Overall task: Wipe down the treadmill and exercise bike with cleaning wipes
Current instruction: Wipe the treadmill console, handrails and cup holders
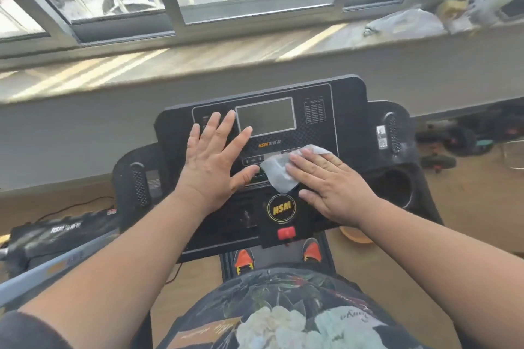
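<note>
Fingers (312,163) of our right hand (337,187) lie straight, pressing a thin, crumpled white wipe (279,171) onto the treadmill console (317,133); our left hand (211,161) rests flat, holding nothing. We judge the wiping barely begun on this glossy black panel; no exercise bike shows.

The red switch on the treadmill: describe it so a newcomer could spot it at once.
Start at the black treadmill console below the window. Follow its centre line down past the grey screen to the round yellow HSM badge. The red switch sits directly under that badge, the only red part on the console.
</note>
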